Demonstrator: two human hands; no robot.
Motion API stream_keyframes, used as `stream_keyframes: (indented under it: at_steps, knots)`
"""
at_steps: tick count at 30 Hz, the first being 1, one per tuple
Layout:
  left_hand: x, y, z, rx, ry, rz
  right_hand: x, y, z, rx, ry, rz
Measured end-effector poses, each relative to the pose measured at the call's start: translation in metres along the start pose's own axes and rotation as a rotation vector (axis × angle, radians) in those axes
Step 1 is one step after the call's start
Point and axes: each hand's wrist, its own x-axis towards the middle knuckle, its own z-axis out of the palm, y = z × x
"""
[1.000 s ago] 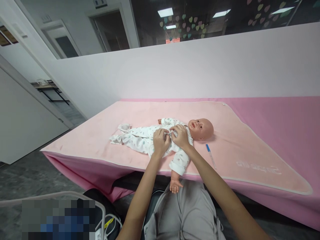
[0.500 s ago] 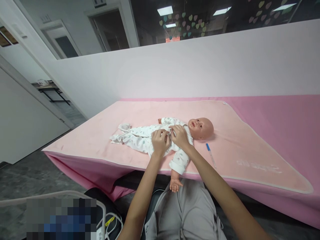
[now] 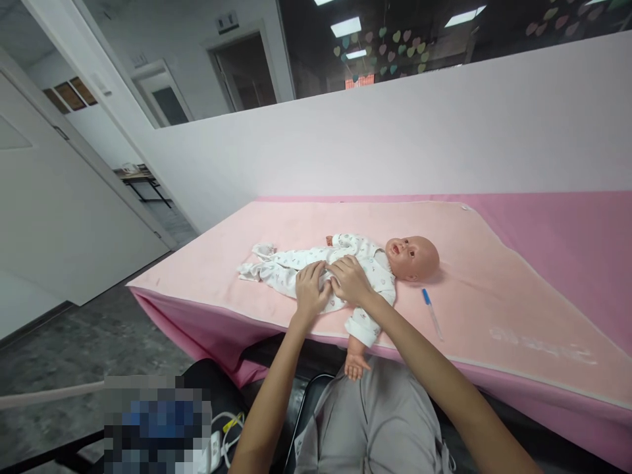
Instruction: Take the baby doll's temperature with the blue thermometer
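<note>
Doll: doll (image 3: 378,271) lies face up on the mat (image 3: 494,289), one arm over the near edge.
Left hand: left hand (image 3: 310,291), fingers loose and flat on the romper (image 3: 286,270).
Right hand: right hand (image 3: 351,282), fingers bent on the fabric (pinching or not, cannot tell).
Open room: bare mat on both sides; blue-tipped stick (image 3: 432,314) near the head.
Surface: pink-draped worktop (image 3: 197,322) against a white partition (image 3: 395,131).

Baby doll (image 3: 413,258) lying on back on pale pink mat (image 3: 296,220), head pointing right, wearing white printed romper (image 3: 279,270). Left grip (image 3: 311,291) resting on romper belly, fingers stretching out. Right grip (image 3: 351,282) touching left one, fingers curling onto chest cloth; pinch unclear. Doll's near arm (image 3: 360,329) hanging over desk (image 3: 573,227) edge. Blue-capped pen (image 3: 432,313) lying on mat near head.
</note>
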Motion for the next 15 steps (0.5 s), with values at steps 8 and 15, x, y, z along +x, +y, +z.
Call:
stream_keyframes:
  at_steps: [8, 15]
  knots:
    - [0.0006, 0.0031, -0.0028, -0.025, -0.028, 0.007, -0.0038, 0.0029, 0.0002, -0.053, 0.054, 0.131]
    - [0.0007, -0.0008, 0.0039, 0.027, -0.02, 0.01, -0.0031, 0.0032, 0.0025, -0.091, 0.056, 0.135]
